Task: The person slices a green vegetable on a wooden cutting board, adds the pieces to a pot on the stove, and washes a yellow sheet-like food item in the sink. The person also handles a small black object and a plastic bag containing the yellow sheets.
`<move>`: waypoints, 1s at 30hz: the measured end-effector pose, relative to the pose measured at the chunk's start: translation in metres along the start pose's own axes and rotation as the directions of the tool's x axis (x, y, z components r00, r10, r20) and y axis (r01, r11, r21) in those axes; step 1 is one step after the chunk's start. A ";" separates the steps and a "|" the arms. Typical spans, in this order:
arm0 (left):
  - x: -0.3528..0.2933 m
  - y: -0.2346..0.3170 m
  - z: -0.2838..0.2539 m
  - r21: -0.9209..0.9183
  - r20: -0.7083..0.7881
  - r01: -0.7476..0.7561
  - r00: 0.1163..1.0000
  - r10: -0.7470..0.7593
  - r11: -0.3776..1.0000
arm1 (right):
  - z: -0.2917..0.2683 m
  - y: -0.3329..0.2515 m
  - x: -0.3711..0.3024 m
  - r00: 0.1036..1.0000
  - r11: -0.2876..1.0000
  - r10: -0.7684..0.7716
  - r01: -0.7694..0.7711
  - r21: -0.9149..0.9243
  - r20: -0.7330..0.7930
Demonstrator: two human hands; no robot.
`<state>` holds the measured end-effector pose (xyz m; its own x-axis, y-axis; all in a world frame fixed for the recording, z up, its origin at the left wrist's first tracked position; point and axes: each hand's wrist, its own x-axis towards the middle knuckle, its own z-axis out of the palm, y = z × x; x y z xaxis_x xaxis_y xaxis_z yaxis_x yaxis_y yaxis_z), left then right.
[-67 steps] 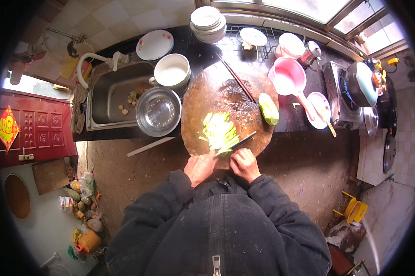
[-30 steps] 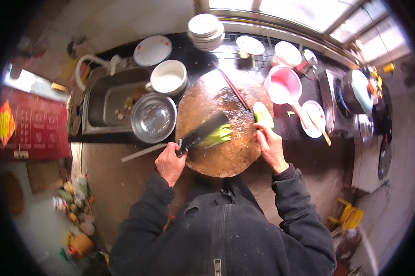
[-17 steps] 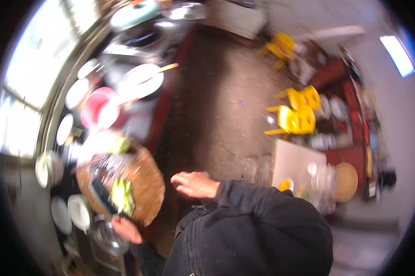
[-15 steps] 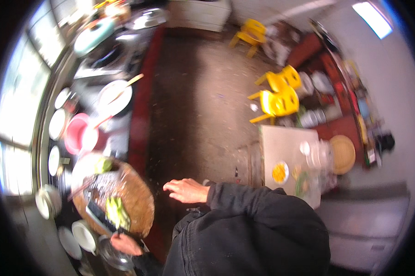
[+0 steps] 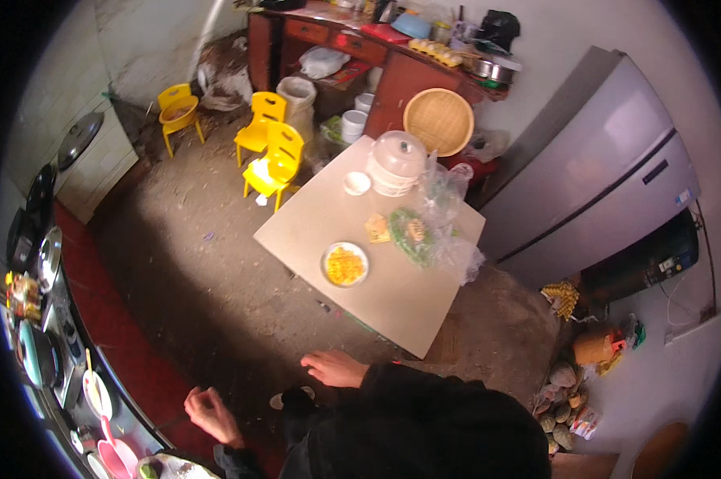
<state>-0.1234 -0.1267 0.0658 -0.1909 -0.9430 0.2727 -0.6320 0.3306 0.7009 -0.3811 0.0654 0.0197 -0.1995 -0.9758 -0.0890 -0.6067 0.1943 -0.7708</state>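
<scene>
Head view, both hands empty, right hand (image 5: 336,369) nearest table (image 5: 392,307), left hand (image 5: 210,413) apart.

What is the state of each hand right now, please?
Left hand: empty, fingers loosely curled, holding nothing.
Right hand: open, flat, holding nothing.

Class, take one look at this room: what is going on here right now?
A person in a dark top stands on a dirt floor, turned toward a pale square table. The left hand and right hand are both empty and touch nothing. On the table sit a plate of yellow food, a lidded pot and plastic bags.
</scene>
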 end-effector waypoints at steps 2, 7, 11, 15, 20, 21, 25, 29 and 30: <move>-0.008 0.043 0.045 -0.096 0.073 0.016 0.997 -0.009 0.995 | -0.018 0.025 -0.032 0.992 0.995 0.097 -0.096 0.010 -0.075; -0.020 0.112 0.108 -0.173 0.294 -0.236 0.914 0.278 0.956 | -0.045 0.064 -0.090 0.933 0.934 0.348 -0.336 0.117 -0.096; 0.007 0.137 0.145 -0.177 0.384 -0.273 0.866 0.321 0.946 | -0.049 0.066 -0.107 0.899 0.910 0.410 -0.392 0.131 -0.156; 0.032 0.158 0.183 -0.237 0.367 -0.368 0.823 0.434 0.899 | -0.039 0.061 -0.093 0.845 0.847 0.516 -0.481 0.225 -0.138; 0.094 0.131 0.198 -0.260 0.413 -0.324 0.814 0.408 0.910 | -0.020 0.080 -0.009 0.880 0.874 0.471 -0.454 0.176 -0.068; 0.117 0.117 0.200 -0.258 0.356 -0.324 0.844 0.401 0.910 | -0.021 0.088 0.020 0.876 0.872 0.482 -0.476 0.119 -0.030; 0.237 0.047 0.194 -0.205 0.310 -0.233 0.906 0.289 0.950 | -0.028 0.083 0.150 0.880 0.880 0.474 -0.473 -0.030 0.029; 0.332 -0.013 0.155 -0.059 0.220 -0.040 0.974 0.052 0.997 | -0.033 0.046 0.281 0.984 0.985 0.171 -0.173 0.023 0.058; 0.353 -0.021 0.149 -0.044 0.235 0.051 0.971 -0.039 0.998 | -0.033 0.039 0.309 0.988 0.987 0.146 -0.149 0.067 0.052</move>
<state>-0.2894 -0.4724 0.0490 -0.3371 -0.9378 0.0828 -0.6072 0.2838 0.7422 -0.4918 -0.2257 -0.0174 -0.2452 -0.9410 -0.2331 -0.5170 0.3303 -0.7897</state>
